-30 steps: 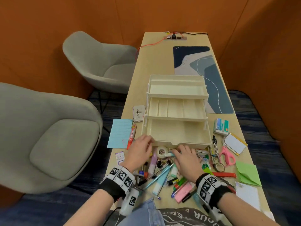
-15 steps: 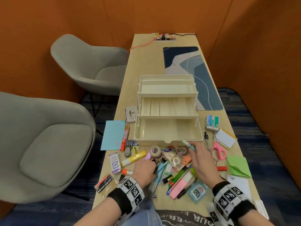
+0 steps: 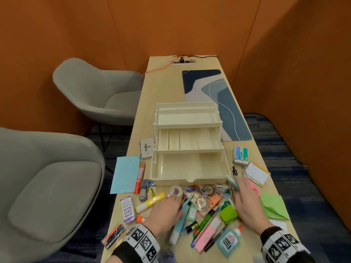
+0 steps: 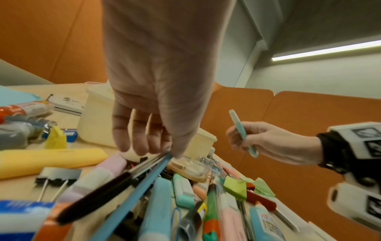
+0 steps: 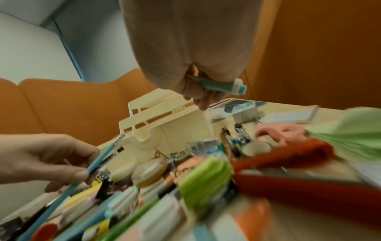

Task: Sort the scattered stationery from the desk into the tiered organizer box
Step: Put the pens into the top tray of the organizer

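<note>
Gathering pens is underway: a teal marker (image 4: 243, 132) is pinched by the right hand (image 3: 247, 202), a blue pencil (image 5: 103, 156) by the left hand (image 3: 165, 211), lower centre; placement into the organizer (image 3: 188, 179) is called for next.

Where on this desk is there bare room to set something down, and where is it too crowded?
Bare desk lies beyond the organizer, between the desk mat and the left edge, up to the power socket. All three organizer tiers look empty. The strip in front of the organizer is crowded, where the left hand and right hand work.
</note>
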